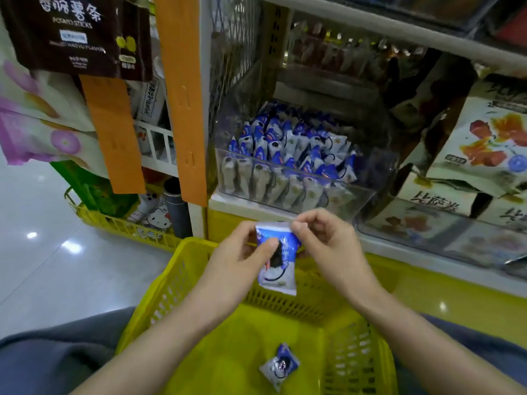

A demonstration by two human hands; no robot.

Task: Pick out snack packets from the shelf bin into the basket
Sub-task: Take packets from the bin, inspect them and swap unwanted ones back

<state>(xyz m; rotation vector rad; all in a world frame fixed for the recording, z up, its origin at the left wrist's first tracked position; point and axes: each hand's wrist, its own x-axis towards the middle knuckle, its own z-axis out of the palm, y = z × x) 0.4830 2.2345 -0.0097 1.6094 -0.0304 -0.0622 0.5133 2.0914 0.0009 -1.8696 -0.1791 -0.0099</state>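
Blue packet: left hand, right hand (over basket).

Yellow basket, blue-and-white snack packet

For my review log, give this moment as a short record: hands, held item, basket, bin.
left hand: pinches the left side of the held packet
right hand: pinches its top right corner
held packet: blue and white, above the basket
basket: yellow, one loose packet lying inside
shelf bin: clear, many similar packets inside
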